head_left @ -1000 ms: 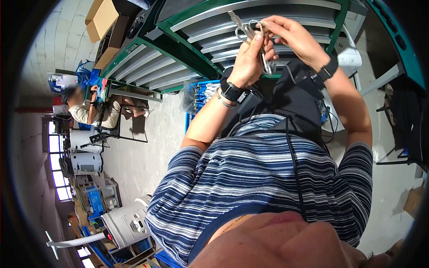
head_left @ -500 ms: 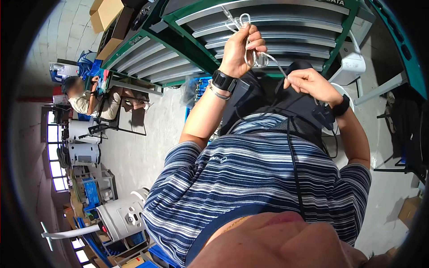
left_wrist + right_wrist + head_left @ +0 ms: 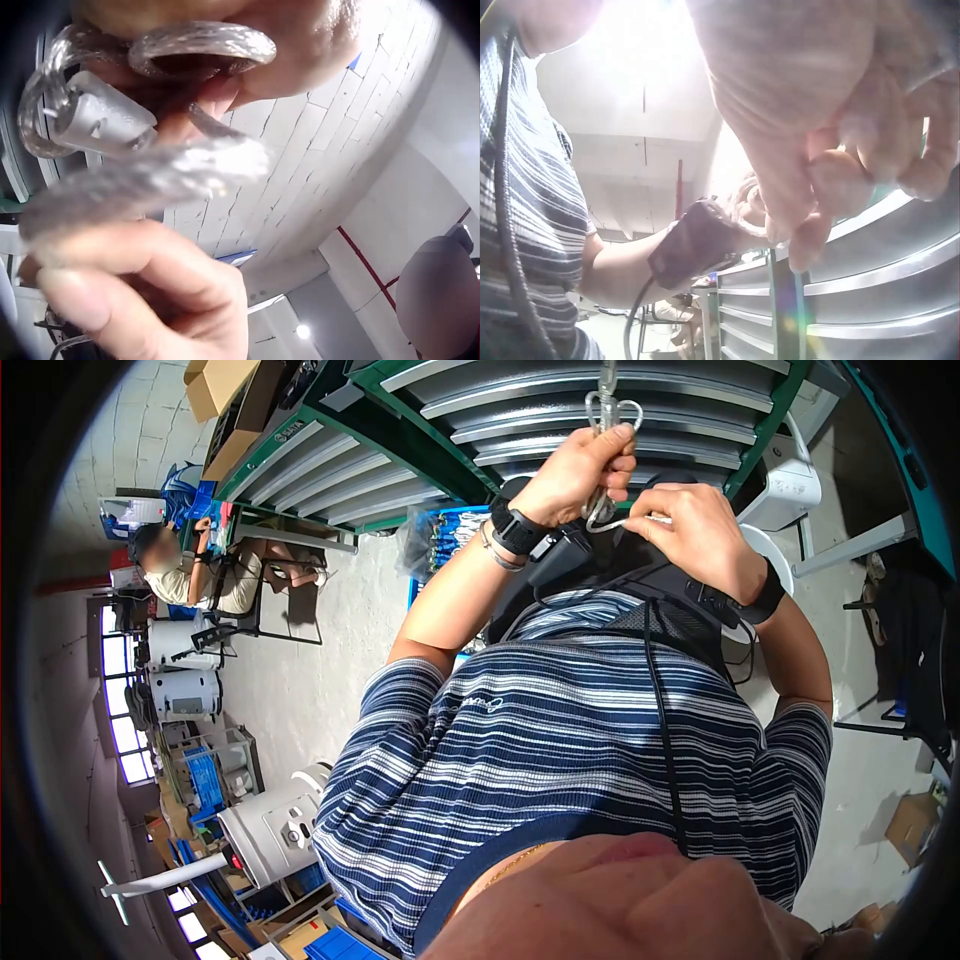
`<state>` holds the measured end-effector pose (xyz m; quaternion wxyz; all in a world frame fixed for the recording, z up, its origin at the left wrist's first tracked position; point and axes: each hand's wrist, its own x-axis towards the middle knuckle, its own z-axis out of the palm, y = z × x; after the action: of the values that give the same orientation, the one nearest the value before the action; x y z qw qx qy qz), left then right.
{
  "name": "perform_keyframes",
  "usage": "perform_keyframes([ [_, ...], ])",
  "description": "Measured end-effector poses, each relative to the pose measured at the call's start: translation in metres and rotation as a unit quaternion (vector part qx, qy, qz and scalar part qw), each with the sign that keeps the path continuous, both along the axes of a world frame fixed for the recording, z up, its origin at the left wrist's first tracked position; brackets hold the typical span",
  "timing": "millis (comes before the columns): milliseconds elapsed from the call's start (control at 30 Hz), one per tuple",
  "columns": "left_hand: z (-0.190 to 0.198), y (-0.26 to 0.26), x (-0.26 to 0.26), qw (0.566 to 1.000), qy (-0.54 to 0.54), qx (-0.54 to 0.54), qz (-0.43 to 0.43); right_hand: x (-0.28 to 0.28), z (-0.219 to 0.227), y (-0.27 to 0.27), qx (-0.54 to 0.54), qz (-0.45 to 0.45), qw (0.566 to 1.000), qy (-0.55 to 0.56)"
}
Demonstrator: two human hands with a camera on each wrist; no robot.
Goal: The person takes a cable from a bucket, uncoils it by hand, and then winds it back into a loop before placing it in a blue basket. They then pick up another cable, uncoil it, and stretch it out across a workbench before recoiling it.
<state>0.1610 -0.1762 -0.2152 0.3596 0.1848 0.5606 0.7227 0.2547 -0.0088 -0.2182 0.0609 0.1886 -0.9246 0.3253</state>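
Note:
My left hand (image 3: 580,475) grips a bundled silver braided cable (image 3: 606,412) in front of the drawers, with loops standing out above the fist and a bend hanging below it. My right hand (image 3: 702,540) is close beside, pinching the loose length of that cable between thumb and forefinger. In the left wrist view, a blurred stretch of cable (image 3: 142,180) crosses in front, meeting the right fingertips (image 3: 75,292). A light grey cylindrical piece (image 3: 101,116) sits among the loops. From the right wrist, my right hand (image 3: 817,127) hides most of the cable.
A green cabinet with metal drawers (image 3: 620,427) stands right ahead. A blue crate (image 3: 465,535) of cables is on the left by my leg, and a white bin (image 3: 768,555) is on the right. Another person (image 3: 190,575) sits at a bench far left.
My right hand first left the bundle, drawing a length of cable down and right, then came back up beside the left hand. The left hand, with the bundle, has shifted slightly right.

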Motion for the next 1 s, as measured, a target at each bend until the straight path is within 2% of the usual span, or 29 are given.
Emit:
perform_keyframes([
  [167, -0.009, 0.004, 0.007, 0.999, 0.023, -0.033, 0.011, -0.002, -0.002, -0.003, -0.075, -0.014, 0.996, 0.044],
  [233, -0.009, 0.000, 0.004, 0.999, 0.020, -0.033, -0.009, -0.003, 0.002, -0.005, -0.099, -0.021, 0.990, 0.097],
  [367, -0.012, 0.000, 0.008, 0.999, 0.005, -0.030, -0.040, -0.006, 0.006, -0.002, -0.067, -0.006, 0.991, 0.118],
  [433, -0.008, 0.001, 0.019, 0.997, 0.027, -0.026, -0.065, -0.007, 0.011, -0.001, -0.055, -0.002, 0.998, 0.042],
  [500, -0.013, -0.002, 0.018, 0.997, 0.010, -0.040, -0.064, -0.007, 0.008, 0.002, -0.064, 0.004, 0.997, 0.034],
  [567, -0.016, -0.010, 0.013, 0.991, 0.000, -0.052, -0.126, -0.005, 0.008, 0.008, -0.073, 0.009, 0.997, 0.026],
  [667, -0.018, -0.016, 0.016, 0.991, -0.014, -0.064, -0.119, 0.004, 0.017, 0.024, -0.142, 0.018, 0.986, -0.081],
  [700, -0.017, -0.017, 0.017, 0.990, -0.032, -0.061, -0.122, 0.004, 0.012, 0.031, -0.142, 0.018, 0.986, -0.080],
  [833, -0.021, -0.016, 0.020, 0.986, -0.017, -0.086, -0.142, 0.005, 0.006, 0.043, -0.196, 0.033, 0.978, -0.068],
  [933, -0.018, -0.015, 0.023, 0.985, -0.023, -0.087, -0.148, -0.001, -0.002, 0.044, -0.225, 0.053, 0.973, -0.013],
  [1000, -0.019, -0.016, 0.022, 0.985, -0.042, -0.089, -0.144, -0.007, -0.007, 0.040, -0.204, 0.031, 0.975, 0.078],
])
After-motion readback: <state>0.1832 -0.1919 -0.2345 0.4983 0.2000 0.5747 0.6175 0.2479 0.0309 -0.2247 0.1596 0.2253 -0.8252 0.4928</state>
